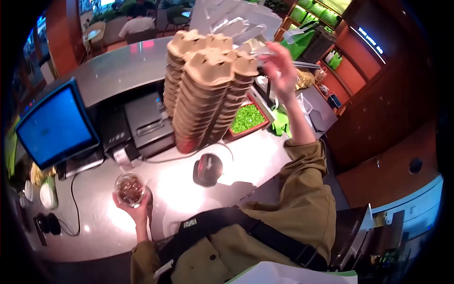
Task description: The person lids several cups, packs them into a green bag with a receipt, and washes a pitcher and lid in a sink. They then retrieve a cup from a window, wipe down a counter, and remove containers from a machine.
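My left hand [133, 208] is wrapped round a clear cup [130, 189] of dark drink with ice, low over the counter at the left. My right hand [281, 71] is raised at the upper right, slightly blurred, with its fingers apart. It is nearest to the top of a tall stack of brown cardboard cup carriers [208, 80]. Behind the fingers, clear plastic packaging [236, 28] overlaps the hand's edge in this view.
A black computer mouse [208, 169] lies on the counter [175, 199]. A blue-lit screen [56, 125] and a black printer [147, 125] stand at the left. Beside the stack is a red-rimmed tray of green bits [248, 118]. A person [138, 23] sits beyond the counter.
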`<state>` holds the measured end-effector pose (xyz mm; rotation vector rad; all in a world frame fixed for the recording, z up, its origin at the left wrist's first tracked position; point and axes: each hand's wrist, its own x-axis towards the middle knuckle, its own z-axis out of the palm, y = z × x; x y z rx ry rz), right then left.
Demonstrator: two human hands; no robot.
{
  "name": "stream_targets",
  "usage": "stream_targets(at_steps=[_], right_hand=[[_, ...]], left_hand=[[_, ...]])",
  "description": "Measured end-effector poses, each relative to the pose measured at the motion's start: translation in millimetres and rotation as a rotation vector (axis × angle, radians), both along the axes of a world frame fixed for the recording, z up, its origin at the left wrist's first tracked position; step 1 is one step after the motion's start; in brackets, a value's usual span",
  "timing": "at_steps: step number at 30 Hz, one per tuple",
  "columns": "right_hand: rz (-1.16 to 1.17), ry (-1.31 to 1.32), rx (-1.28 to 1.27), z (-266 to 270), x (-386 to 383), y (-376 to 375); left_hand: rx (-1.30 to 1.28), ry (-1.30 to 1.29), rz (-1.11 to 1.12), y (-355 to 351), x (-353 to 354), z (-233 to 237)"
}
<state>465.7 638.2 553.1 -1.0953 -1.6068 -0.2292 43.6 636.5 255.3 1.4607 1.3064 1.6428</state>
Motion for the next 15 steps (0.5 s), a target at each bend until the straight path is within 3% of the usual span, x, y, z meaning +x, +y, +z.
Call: stream_targets(at_steps=[4,6,8,10,11,12,13,14,15], right_hand=[[-0.256,0.199,0.121,42,180,55],[-0.211,0.341,-0.017,60,240,91],[-0.287,0.349,-0.034,71,291,140],[-0.479,0.216,-0.004,78,344,198],[-0.584,0.126,-0.023,82,375,230],[-0.724,0.031,-0.065,95,350,218],[-0.739,-0.098,-0.170,102,359,230],[-0.595,-0.135,-0.180,104,389,262],[-0.569,-0.120,-0.192,104,429,306]], left_hand=[[0.127,-0.007,0.007,22,40,88],[0.300,0.170,0.082,53,51,124],[0.303,0.063,0.072,78,83,177],[0.317,-0.009,0.073,116,107,208],[0.434,0.163,0.173,142,110,216],[0.460,0.205,0.188,174,110,219],[0.538,0.472,0.397,178,134,241],[0.568,0.328,0.304,197,145,249],[0.533,0.542,0.495,205,151,259]])
